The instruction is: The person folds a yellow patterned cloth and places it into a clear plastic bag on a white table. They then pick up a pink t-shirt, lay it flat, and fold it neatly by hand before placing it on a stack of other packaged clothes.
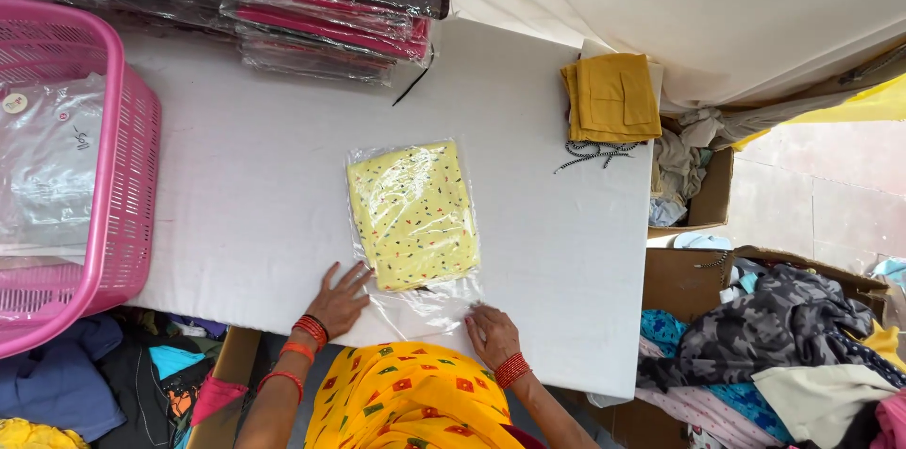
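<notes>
Fingers of my left hand (337, 298) and right hand (491, 334) spread flat on the clear bag's (420, 303) open end, 6 o'clock on desk (255, 175); yellow printed garment (413, 213) already inside, mouth seemingly unsealed.

I work in a garment packing room: bagged clothes (330, 20) stacked on my tabletop (264, 175), a pink basket (118, 175), boxes of loose garments (764, 336) beside me.
</notes>
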